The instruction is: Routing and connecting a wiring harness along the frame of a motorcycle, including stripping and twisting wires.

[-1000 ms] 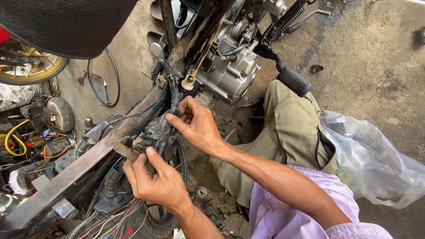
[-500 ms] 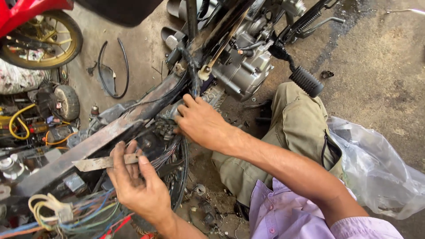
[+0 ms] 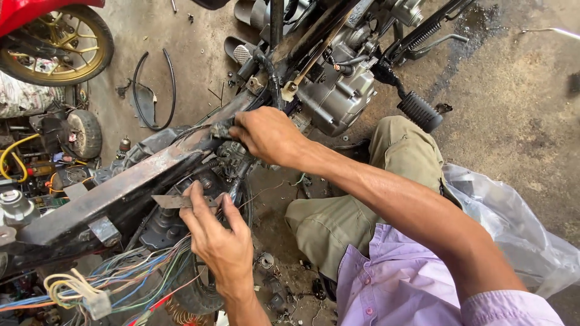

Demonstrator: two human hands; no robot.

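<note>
The right hand (image 3: 266,134) has shifted up along the rusty frame rail (image 3: 115,190), apparently gripping the cable bundle (image 3: 220,130) there.

A stained grey concrete floor (image 3: 519,115) spreads out beyond and to the right of the hands, lit by flat daylight, with a dark oily patch (image 3: 468,30) at the far edge. Up and to the left of the hands stands a gold-spoked wheel (image 3: 57,42) under red bodywork (image 3: 36,11). A black cable loop (image 3: 154,90) lies on the floor nearby.
</note>
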